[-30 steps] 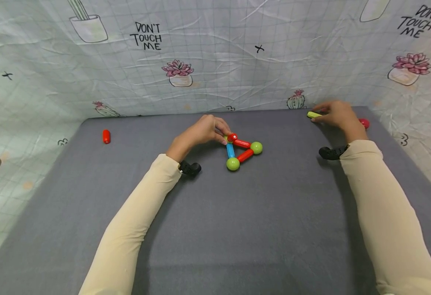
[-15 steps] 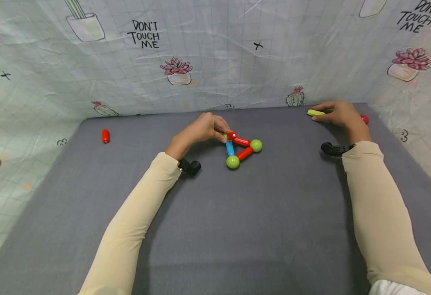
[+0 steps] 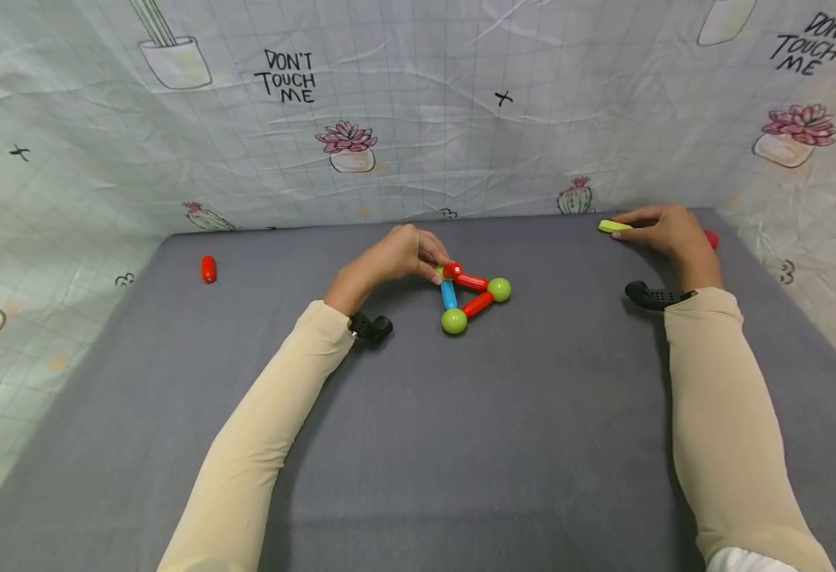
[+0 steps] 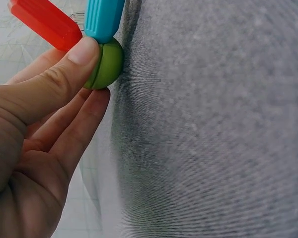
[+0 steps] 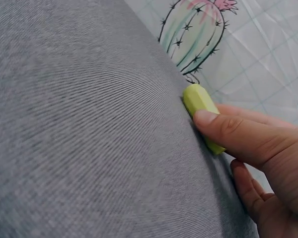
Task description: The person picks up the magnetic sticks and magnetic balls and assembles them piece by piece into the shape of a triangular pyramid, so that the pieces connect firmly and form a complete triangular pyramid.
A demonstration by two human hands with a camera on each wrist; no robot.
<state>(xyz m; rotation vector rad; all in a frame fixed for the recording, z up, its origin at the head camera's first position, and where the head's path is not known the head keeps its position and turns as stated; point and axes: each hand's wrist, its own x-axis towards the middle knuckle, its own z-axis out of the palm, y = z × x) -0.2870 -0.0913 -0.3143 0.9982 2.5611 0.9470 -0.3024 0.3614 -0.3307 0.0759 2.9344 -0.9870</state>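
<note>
In the head view, my left hand (image 3: 398,254) holds one corner of a triangle built from magnetic sticks and balls. Its thumb and fingers pinch a green ball (image 4: 111,63), seen closely in the left wrist view. From that ball run a blue stick (image 3: 450,295) and a red stick (image 3: 471,281); another red stick (image 3: 452,270) points up at the corner. Two more green balls, a right one (image 3: 500,289) and a front one (image 3: 454,321), are joined by a red stick (image 3: 478,304). At the back right, my right hand (image 3: 668,230) pinches a yellow-green stick (image 5: 194,99) close to the table.
A single red stick (image 3: 208,268) lies at the far left of the grey table (image 3: 504,445). Behind the right hand, a partly hidden red ball (image 3: 711,238) sits near the right edge. A printed cloth (image 3: 418,143) rises along the table's back edge.
My right hand has shifted slightly to the right and covers more of the red ball; the yellow-green stick stays nearly in place. The left hand and the triangle have hardly moved.
</note>
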